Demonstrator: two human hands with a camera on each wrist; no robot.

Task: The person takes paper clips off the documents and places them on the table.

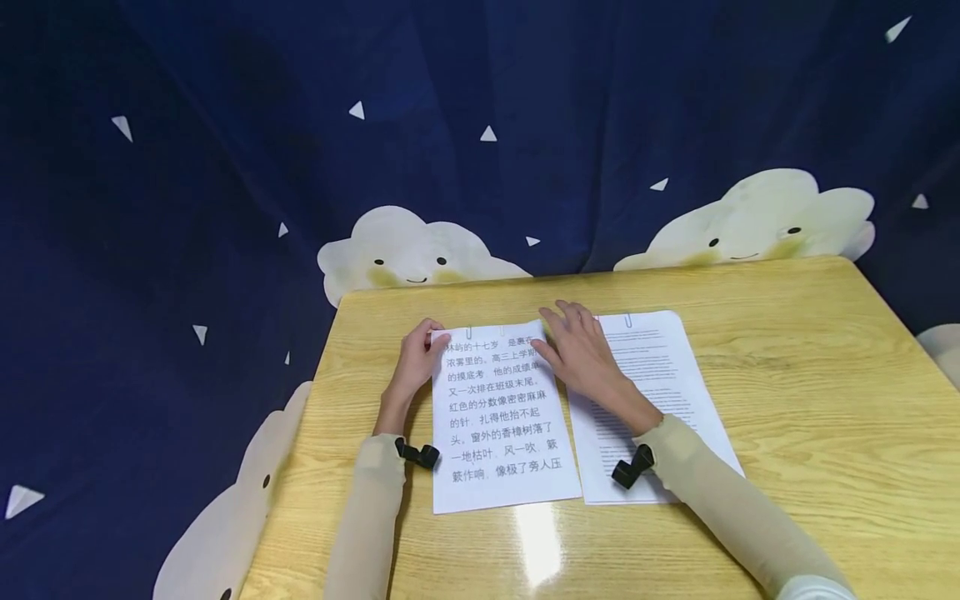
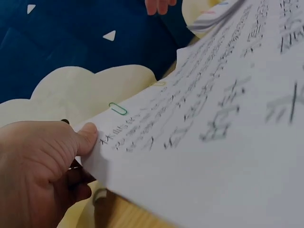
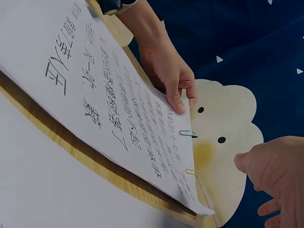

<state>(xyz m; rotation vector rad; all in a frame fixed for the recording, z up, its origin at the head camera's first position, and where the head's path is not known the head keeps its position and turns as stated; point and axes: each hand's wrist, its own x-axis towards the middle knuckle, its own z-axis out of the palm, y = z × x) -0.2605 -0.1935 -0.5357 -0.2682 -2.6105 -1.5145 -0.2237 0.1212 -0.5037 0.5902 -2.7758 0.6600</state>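
The left hand [image 1: 417,360] pinches the upper left corner of the large-print pages [image 1: 501,417], thumb on the printed face and fingers underneath. The right hand [image 1: 587,360] is open, its fingers loosely spread near the top right corner and apart from the paper in the right wrist view. The pages are thin, smooth, white and rectangular, with black characters; their far right corner curls a little. A green paper clip [image 2: 118,109] and a yellow paper clip [image 3: 191,171], both bent wire loops, sit along their top edge. Just to the right, partly under the right forearm, lie small-print pages [image 1: 647,358], also clipped. The glossy, pale-grained wooden table [image 1: 817,375] stretches widely rightward, its far edge meeting a dark blue curtain [image 1: 465,67] with white triangles and rounded clouds.
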